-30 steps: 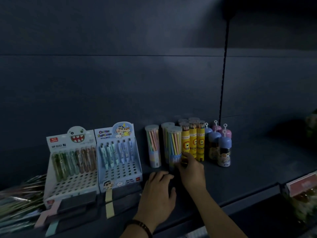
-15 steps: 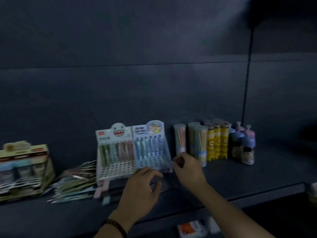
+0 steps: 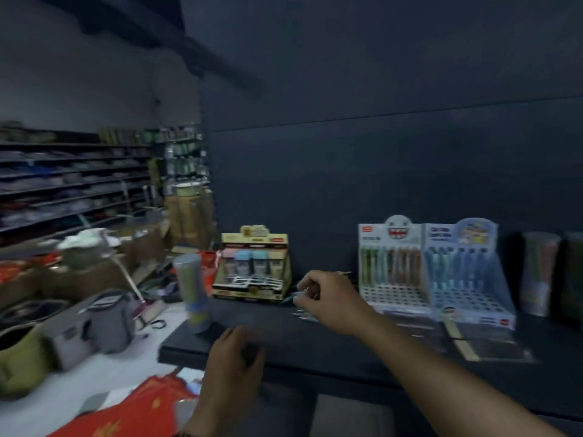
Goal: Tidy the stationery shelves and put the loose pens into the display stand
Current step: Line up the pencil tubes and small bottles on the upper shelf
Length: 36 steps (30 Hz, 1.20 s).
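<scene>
A dim shop aisle with stocked racks far left, the dark shelf (image 3: 315, 348) carrying two half-filled display stands (image 3: 432, 272) at right, so filling looks barely begun, and the right hand (image 3: 328, 298) pinches at the loose pens (image 3: 299, 305) beside them while the left hand (image 3: 235, 357) curls at the near edge, its grip unclear.

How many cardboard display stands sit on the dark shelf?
3: a yellow stand at left, a white stand and a blue stand side by side at right. More may lie off-frame.
</scene>
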Each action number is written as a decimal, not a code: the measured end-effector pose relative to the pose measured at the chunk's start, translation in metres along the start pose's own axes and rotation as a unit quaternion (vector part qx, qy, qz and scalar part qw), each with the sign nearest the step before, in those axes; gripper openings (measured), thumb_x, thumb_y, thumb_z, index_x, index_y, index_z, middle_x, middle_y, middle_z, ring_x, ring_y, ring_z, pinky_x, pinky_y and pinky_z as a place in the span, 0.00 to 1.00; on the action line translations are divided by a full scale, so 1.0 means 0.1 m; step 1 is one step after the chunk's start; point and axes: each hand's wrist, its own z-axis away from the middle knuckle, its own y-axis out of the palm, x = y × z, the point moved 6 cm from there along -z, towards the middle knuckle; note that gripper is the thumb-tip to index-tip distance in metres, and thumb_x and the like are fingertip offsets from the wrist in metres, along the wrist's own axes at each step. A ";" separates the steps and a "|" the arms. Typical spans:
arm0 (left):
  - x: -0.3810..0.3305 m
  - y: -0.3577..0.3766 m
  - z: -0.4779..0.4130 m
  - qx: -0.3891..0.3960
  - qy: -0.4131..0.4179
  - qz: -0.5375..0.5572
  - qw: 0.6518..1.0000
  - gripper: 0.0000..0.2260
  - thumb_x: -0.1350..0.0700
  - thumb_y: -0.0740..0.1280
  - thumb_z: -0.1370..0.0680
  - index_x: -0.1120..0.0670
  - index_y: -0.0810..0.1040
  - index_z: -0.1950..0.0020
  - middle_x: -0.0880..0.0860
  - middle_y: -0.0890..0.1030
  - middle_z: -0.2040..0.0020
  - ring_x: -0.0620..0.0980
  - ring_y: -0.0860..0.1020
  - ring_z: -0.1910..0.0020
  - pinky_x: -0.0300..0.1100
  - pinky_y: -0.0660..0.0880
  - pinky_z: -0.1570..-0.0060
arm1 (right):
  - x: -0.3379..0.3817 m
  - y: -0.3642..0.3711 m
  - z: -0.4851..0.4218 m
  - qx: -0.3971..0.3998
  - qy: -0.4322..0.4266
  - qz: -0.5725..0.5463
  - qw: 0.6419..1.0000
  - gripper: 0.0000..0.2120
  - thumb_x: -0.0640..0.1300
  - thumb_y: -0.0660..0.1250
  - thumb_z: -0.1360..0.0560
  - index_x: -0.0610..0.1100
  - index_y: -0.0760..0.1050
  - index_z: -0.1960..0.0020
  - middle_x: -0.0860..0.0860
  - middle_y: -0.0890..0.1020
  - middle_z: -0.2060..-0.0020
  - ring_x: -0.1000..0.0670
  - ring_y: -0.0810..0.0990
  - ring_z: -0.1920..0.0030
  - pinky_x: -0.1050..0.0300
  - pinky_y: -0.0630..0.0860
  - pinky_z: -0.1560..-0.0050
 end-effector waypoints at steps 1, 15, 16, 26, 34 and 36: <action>0.18 -0.15 -0.01 -0.016 -0.024 0.006 1.000 0.14 0.60 0.78 0.29 0.44 0.77 0.57 0.41 0.78 0.57 0.42 0.78 0.58 0.47 0.77 0.59 | 0.13 0.17 -0.11 0.006 -0.005 -0.006 1.000 0.09 0.52 0.73 0.21 0.50 0.80 0.45 0.54 0.82 0.56 0.55 0.80 0.58 0.59 0.75 0.58; 1.09 -0.83 -0.24 -0.084 -0.118 0.096 0.985 0.24 0.54 0.77 0.24 0.41 0.70 0.34 0.38 0.78 0.45 0.41 0.80 0.45 0.36 0.77 0.51 | 0.96 1.63 -1.34 0.025 0.002 -0.089 0.996 0.17 0.42 0.74 0.24 0.48 0.76 0.36 0.51 0.83 0.46 0.50 0.82 0.46 0.53 0.81 0.45; 1.08 -0.83 -0.31 -0.086 -0.116 0.110 0.983 0.26 0.54 0.77 0.24 0.42 0.70 0.31 0.38 0.77 0.44 0.40 0.79 0.45 0.31 0.75 0.52 | 0.96 1.68 -1.39 0.025 0.004 -0.099 0.995 0.18 0.40 0.73 0.24 0.48 0.76 0.34 0.52 0.83 0.45 0.50 0.82 0.45 0.51 0.81 0.43; 1.24 -0.64 -0.73 -0.048 -0.146 0.176 0.972 0.36 0.60 0.73 0.21 0.39 0.61 0.19 0.45 0.80 0.34 0.45 0.81 0.39 0.39 0.82 0.45 | 0.84 1.81 -1.47 0.050 -0.006 -0.163 0.985 0.22 0.27 0.64 0.24 0.48 0.81 0.39 0.53 0.84 0.45 0.53 0.82 0.43 0.55 0.83 0.46; 1.17 -0.60 -0.81 0.017 -0.122 0.278 0.953 0.21 0.59 0.67 0.16 0.41 0.71 0.26 0.46 0.85 0.40 0.40 0.83 0.43 0.47 0.82 0.40 | 0.64 1.72 -1.34 0.020 -0.045 -0.178 0.983 0.14 0.39 0.75 0.22 0.59 0.81 0.46 0.55 0.84 0.41 0.56 0.83 0.51 0.64 0.77 0.59; 1.11 -0.57 -0.83 0.024 -0.128 0.307 0.943 0.18 0.60 0.67 0.16 0.44 0.74 0.28 0.47 0.86 0.42 0.44 0.84 0.43 0.55 0.81 0.39 | 0.60 1.66 -1.30 0.012 -0.046 -0.184 0.982 0.14 0.41 0.75 0.22 0.61 0.81 0.48 0.54 0.83 0.41 0.54 0.84 0.50 0.62 0.79 0.59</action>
